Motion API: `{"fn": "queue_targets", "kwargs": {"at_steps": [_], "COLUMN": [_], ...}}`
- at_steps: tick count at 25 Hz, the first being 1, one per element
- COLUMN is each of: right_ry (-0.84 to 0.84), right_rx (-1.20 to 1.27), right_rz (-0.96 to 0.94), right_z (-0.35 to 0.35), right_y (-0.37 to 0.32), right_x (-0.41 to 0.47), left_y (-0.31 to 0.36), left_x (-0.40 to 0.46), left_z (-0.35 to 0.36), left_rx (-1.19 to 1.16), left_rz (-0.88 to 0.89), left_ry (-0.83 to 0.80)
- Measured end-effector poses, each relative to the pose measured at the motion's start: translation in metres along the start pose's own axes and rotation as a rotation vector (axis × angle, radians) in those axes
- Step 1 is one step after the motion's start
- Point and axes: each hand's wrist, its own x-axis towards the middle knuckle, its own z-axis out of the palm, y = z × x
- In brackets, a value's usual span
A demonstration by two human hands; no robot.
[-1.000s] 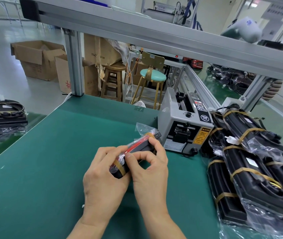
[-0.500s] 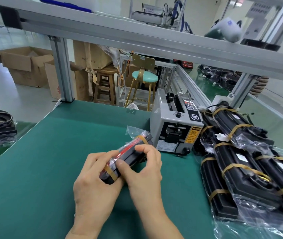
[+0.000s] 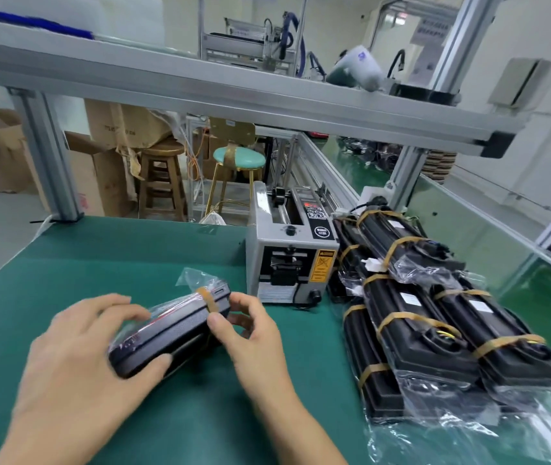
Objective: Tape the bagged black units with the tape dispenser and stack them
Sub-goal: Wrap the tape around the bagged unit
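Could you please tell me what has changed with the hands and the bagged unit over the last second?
The left hand has slid from the taped near end to grip the bagged unit along its near side, and that end's tape band is no longer visible. The right hand has shifted to the far end, thumb pressing at the tape strip. The tape dispenser and the taped stack stayed put.

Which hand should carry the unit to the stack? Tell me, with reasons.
Probably the right hand: it already pinches the unit near its taped end, and the stack lies on its side. The left hand grips the far end.
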Motion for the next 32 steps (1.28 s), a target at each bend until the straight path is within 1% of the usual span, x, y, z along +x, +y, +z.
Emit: {"fn": "queue_targets", "kwargs": {"at_steps": [2,3,5,7,8,10,14,18,21,24,27,30,31,32], "right_ry": [0.036,0.094,0.306,0.510,0.564,0.616,0.644,0.607,0.596,0.576,0.556,0.510,0.490,0.470], "right_rx": [-0.002,0.008,0.070,0.198,0.260,0.360,0.437,0.548,0.632,0.614,0.550,0.498,0.440,0.307], "right_rz": [-0.018,-0.023,0.019,0.133,0.187,0.265,0.416,0.452,0.417,0.378,0.304,0.189,0.139,0.070], "right_z": [-0.004,-0.010,-0.028,-0.046,-0.051,-0.056,-0.056,-0.053,-0.053,-0.055,-0.056,-0.058,-0.059,-0.062], "right_y": [0.000,-0.002,-0.008,-0.013,-0.016,-0.019,-0.020,-0.018,-0.016,-0.016,-0.014,-0.006,-0.003,0.001], "right_x": [0.005,0.009,0.024,0.043,0.051,0.064,0.076,0.076,0.076,0.077,0.073,0.062,0.058,0.052], "left_y": [0.016,0.025,0.032,0.030,0.029,0.031,0.031,0.030,0.031,0.031,0.031,0.031,0.032,0.032], "left_x": [0.007,0.009,0.011,0.008,0.008,0.008,0.008,0.008,0.007,0.006,0.007,0.008,0.008,0.008], "left_z": [0.009,0.010,0.012,0.014,0.014,0.014,0.013,0.014,0.014,0.014,0.014,0.013,0.013,0.013], "left_rx": [0.164,0.181,0.121,0.088,0.091,0.089,0.099,0.104,0.108,0.112,0.113,0.112,0.112,0.113], "left_rz": [0.087,0.046,-0.089,-0.103,-0.103,-0.111,-0.125,-0.138,-0.143,-0.149,-0.155,-0.157,-0.155,-0.153], "left_ry": [-0.053,-0.101,-0.141,-0.120,-0.122,-0.128,-0.144,-0.151,-0.134,-0.131,-0.129,-0.129,-0.129,-0.131]}}
